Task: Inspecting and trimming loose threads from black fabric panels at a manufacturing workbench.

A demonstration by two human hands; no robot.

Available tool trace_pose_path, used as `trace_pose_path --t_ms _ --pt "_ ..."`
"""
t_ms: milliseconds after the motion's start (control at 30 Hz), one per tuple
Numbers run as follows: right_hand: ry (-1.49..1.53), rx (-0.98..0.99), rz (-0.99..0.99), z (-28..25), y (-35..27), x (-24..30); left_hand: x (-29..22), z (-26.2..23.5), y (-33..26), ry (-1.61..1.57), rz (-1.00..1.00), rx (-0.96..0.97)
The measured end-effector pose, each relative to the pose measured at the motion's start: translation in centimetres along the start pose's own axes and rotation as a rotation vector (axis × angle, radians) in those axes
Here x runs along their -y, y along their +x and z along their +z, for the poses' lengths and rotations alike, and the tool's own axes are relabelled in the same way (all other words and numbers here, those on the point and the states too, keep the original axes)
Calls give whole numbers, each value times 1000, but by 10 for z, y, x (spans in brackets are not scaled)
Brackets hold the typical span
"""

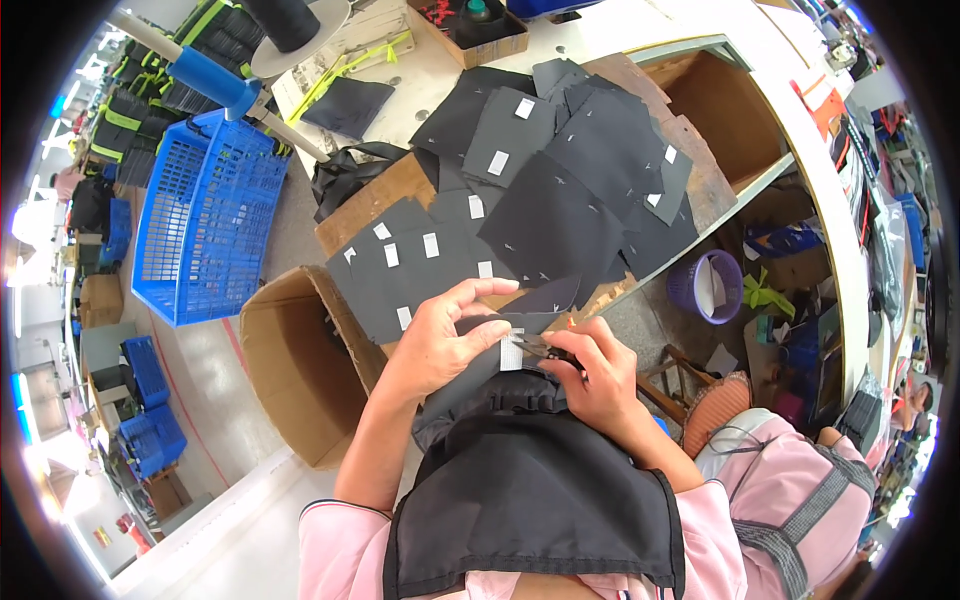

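My left hand point(440, 345) pinches a dark fabric piece point(548, 298) between thumb and fingers, just in front of my apron. A white printed label point(511, 354) hangs from that piece. Closed around small metal thread snips point(532, 346), my right hand point(603, 378) holds their blades right beside the label; whether they touch it I cannot tell. Beyond my hands, several dark fabric panels with white labels point(410, 262) lie spread out, and a heap of plain black panels point(555, 215) overlaps them on the right.
An open cardboard box point(285, 385) stands at my left, with a blue plastic crate point(205, 225) farther off. A purple bin point(705, 287) sits under the table point(850, 250) at right. Close on my right is another person in pink point(800, 490). A thread cone point(283, 25) stands far left.
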State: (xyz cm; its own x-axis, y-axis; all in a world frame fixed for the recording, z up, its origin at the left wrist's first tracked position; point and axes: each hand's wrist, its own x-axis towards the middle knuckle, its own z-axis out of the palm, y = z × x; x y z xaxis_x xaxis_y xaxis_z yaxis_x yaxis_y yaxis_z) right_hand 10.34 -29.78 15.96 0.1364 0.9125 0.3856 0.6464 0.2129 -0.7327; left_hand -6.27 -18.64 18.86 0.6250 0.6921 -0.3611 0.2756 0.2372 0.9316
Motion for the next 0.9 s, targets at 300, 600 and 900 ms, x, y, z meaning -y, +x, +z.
trace_pose_path --t_ms 300,600,900 --pt "45 14 27 -4 1 -4 0 0 0 -4 28 8" --pt "138 448 231 -31 34 -47 2 -3 -1 405 123 73" --pt "857 347 751 -9 25 -31 16 13 9 -158 -96 136"
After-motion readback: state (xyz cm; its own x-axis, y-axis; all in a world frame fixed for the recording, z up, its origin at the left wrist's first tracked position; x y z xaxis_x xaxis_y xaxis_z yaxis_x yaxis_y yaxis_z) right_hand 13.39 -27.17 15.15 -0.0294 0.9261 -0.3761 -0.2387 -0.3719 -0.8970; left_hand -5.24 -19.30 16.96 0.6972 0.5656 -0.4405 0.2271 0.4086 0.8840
